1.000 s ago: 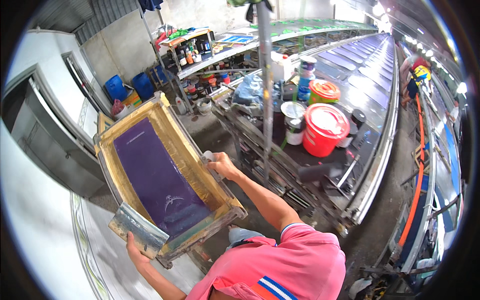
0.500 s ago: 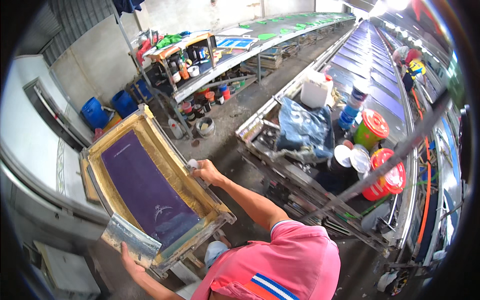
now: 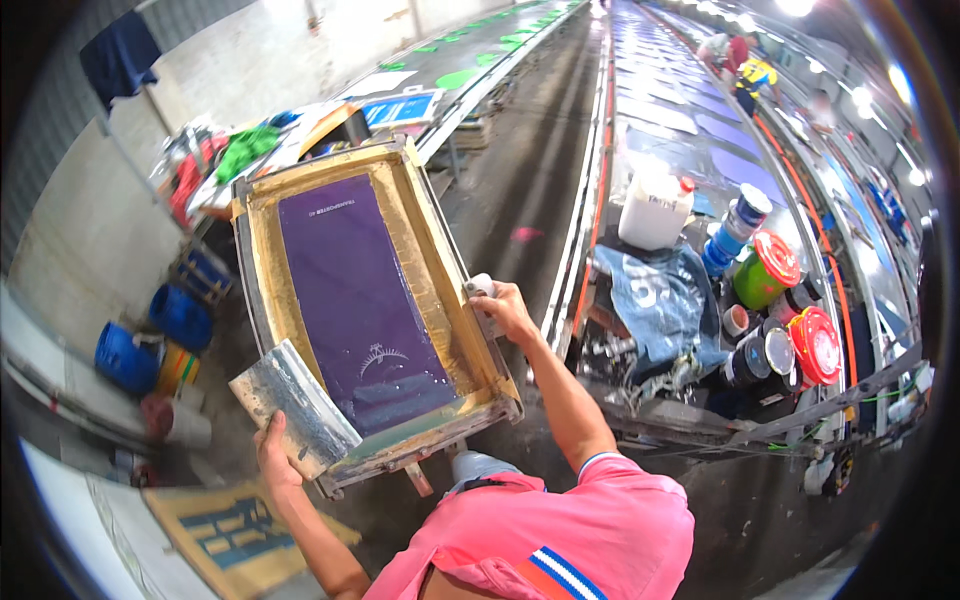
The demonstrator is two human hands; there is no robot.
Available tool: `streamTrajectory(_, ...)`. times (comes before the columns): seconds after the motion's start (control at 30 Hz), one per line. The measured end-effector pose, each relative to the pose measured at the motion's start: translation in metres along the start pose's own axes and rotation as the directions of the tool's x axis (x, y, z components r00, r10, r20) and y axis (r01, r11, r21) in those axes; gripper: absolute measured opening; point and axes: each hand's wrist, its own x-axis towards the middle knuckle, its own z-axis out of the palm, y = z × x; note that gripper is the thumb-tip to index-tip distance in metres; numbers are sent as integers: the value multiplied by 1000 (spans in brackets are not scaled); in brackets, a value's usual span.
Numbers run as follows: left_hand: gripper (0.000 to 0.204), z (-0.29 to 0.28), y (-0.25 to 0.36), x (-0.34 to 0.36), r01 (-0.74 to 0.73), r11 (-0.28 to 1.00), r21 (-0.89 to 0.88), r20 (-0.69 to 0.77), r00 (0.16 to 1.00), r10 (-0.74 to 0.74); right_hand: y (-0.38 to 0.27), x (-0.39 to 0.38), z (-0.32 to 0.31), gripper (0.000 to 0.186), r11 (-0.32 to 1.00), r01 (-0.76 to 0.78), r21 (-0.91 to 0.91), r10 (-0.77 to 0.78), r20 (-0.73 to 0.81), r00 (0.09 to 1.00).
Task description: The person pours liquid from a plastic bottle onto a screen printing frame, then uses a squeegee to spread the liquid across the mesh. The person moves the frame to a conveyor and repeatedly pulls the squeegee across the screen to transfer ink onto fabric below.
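Squeegee (image 3: 297, 405) sits clasped in the left hand (image 3: 277, 458), overlapping the frame (image 3: 404, 230) between the hands, while the right hand (image 3: 511, 310) grips its right side, and a slipping left hold could drag the tool across the purple mesh (image 3: 352, 280).

Glare upper right, dark curved rim
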Motion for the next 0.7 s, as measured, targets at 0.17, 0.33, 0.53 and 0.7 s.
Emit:
streamTrajectory(0.17,53,99,15,138,1,1000,22,240,971,-6,-5,91,-35,20,999,-18,32,24,-219,975)
streamTrajectory(0.33,45,196,10,255,101,994,40,386,916,-108,-1,154,-73,20,996,-23,-87,-12,-390,921)
streamTrajectory(0.53,31,320,-30,384,235,970,67,550,802,-232,3,223,-134,16,985,-82,-151,-16,-558,830)
streamTrajectory(0.7,33,445,-80,465,314,943,108,682,667,-300,33,253,-200,21,893,-274,-358,-79,-722,688)
